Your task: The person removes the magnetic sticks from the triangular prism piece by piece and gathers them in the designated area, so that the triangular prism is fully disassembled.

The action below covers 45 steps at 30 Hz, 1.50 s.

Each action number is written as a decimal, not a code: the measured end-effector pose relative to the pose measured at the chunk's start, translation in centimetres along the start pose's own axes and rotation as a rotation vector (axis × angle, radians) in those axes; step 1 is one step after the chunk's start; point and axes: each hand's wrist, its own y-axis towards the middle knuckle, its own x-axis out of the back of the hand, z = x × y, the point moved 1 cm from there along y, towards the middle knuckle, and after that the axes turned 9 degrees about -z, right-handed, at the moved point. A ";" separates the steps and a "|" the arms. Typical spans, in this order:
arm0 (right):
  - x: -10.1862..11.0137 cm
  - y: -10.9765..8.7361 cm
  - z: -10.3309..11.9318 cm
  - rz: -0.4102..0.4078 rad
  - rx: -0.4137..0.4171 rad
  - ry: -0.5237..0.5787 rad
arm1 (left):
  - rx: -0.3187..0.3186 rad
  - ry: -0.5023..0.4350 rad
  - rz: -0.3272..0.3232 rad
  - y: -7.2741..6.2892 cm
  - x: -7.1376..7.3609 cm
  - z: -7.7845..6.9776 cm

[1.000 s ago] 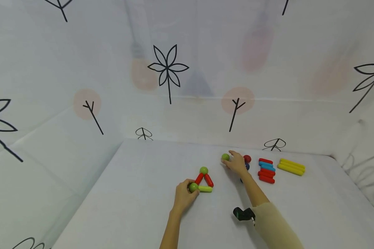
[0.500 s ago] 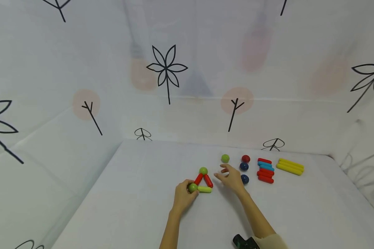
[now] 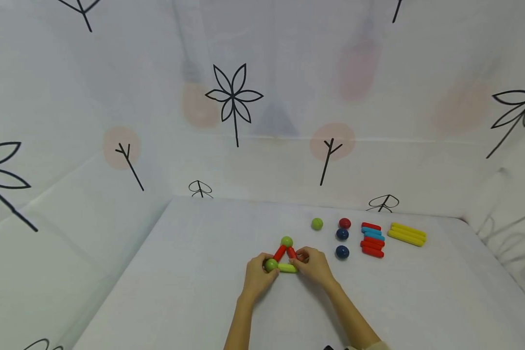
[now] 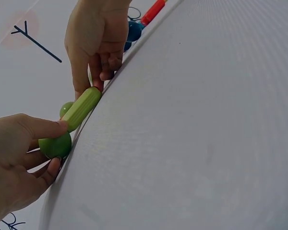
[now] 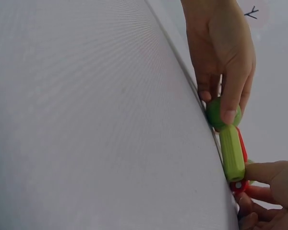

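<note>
My left hand (image 3: 257, 279) grips a green ball (image 3: 271, 265) at the near left corner of a small triangle of sticks and balls. From that ball a light green stick (image 3: 287, 268) runs right, and a red stick (image 3: 279, 253) leads up to a second green ball (image 3: 286, 241) at the top. Another red stick (image 3: 291, 252) slopes down from the top ball. My right hand (image 3: 316, 266) pinches its lower end, beside the light green stick's free end. In the right wrist view, the right thumb (image 5: 261, 171) lies against the light green stick (image 5: 232, 152).
A loose green ball (image 3: 317, 223) lies behind my right hand. Farther right are a red ball (image 3: 344, 223), dark blue balls (image 3: 342, 252), a row of red and blue sticks (image 3: 373, 240) and longer yellow sticks (image 3: 407, 234). Printed fabric walls (image 3: 271, 165) stand behind the white table (image 3: 192, 272).
My right hand has let go of the loose green ball at the back and come nearer and left to the triangle, taking the right red stick. The left hand stays on its ball.
</note>
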 end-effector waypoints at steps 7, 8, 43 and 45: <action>0.2 -0.1 -0.2 0.029 -0.010 -0.003 | -0.007 0.013 0.067 0.1 0.3 -0.2; 0.3 -0.1 -0.2 0.032 -0.007 -0.006 | -0.009 0.017 0.073 0.1 0.3 -0.2; 2.9 -1.0 -1.3 0.126 0.047 -0.077 | 0.077 0.014 -0.154 0.7 1.1 0.2; 2.8 -1.0 -1.3 0.101 0.043 -0.073 | 0.075 0.016 -0.156 0.7 1.1 0.2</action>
